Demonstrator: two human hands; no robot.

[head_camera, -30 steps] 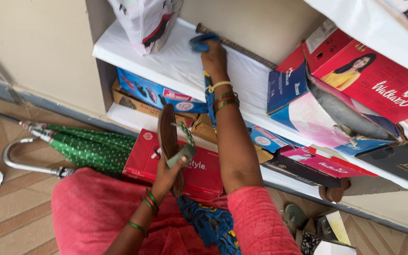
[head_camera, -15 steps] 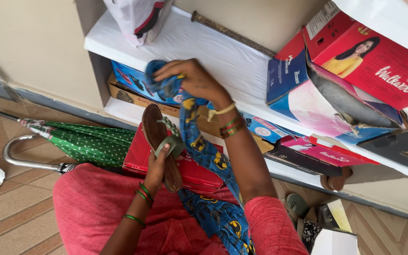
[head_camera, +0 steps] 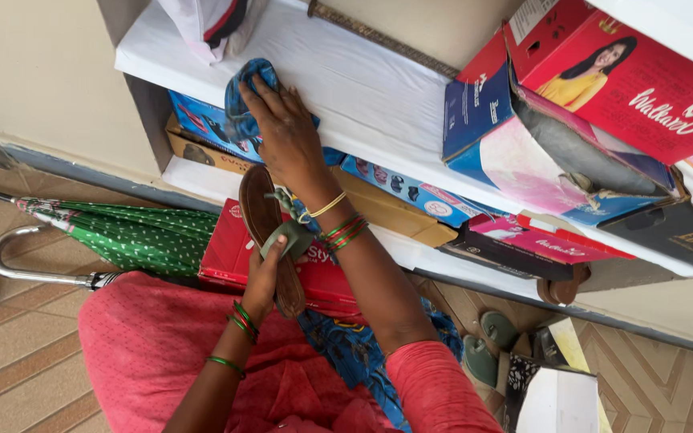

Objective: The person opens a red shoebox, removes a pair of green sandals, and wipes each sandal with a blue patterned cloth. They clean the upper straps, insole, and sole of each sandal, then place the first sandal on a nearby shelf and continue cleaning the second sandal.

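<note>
Now, right hand: blue cloth bunched in grip, drawn back to white shelf front edge.
Left hand: grip unchanged, closed on brown sandal.

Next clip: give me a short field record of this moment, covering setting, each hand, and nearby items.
Setting: white shelf with shoe boxes, tiled floor
Left hand: holds a brown sandal by its green strap
Right hand: presses a blue cloth at the shelf edge
Under sandal: red box
Floor left: green folded umbrella
Top right: red shoe box
</note>
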